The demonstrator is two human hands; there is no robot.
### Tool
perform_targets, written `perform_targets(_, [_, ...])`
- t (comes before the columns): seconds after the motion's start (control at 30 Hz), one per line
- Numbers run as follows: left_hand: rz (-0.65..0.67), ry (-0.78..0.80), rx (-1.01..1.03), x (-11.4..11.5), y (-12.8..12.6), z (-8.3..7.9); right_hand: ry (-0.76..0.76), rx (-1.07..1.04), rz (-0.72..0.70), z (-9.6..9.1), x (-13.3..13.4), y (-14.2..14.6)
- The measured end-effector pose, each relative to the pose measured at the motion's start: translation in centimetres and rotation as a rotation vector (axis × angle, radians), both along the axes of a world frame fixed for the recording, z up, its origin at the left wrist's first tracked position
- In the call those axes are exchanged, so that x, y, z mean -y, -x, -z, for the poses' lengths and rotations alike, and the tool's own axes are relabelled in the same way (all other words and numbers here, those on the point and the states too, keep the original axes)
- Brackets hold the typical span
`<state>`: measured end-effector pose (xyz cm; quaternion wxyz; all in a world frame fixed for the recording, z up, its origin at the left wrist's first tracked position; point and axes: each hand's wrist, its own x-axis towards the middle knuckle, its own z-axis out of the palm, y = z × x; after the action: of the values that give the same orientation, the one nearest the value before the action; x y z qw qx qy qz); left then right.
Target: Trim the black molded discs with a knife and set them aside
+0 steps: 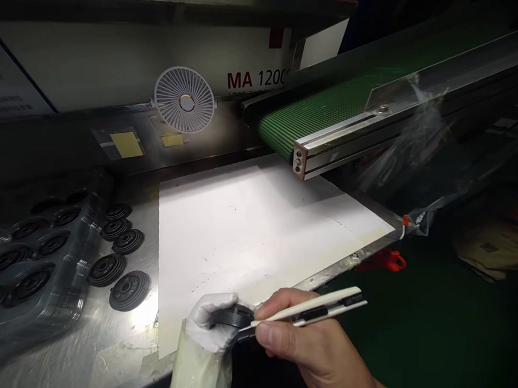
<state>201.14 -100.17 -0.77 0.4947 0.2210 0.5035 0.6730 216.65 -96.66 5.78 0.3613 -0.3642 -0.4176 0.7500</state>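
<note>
Wearing a white glove, my left hand (209, 323) is closed around a round black plastic part (235, 316) near the front edge of the table. Bare, my right hand (302, 333) pinches a white utility knife (317, 307) between thumb and fingers. The knife's tip points left and meets the edge of the black part, or lies very close to it. Both hands are just in front of a white sheet (238, 234). Several ridged black discs (129, 290) lie on the metal table to the left of the sheet.
A clear plastic tray (70, 269) holding more black discs stands at the left. Green conveyor belt (318, 109) slopes down to the sheet's back edge, with an aluminium rail (333, 146). A small white fan (185, 100) stands behind. A red handle (390, 260) shows below the table's right edge.
</note>
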Motion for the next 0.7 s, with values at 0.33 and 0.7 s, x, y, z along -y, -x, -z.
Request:
perform_targets(0.33, [0.303, 0.123, 0.002, 0.8, -1.1, -2.5, -0.001, -0.031, -0.193, -2.0, -3.2, -0.6])
perform_targets(0.7, [0.192, 0.165, -0.089, 0.4, -0.5, -3.0, -0.231, 0.211, -0.494, -2.6, -3.3, -4.1])
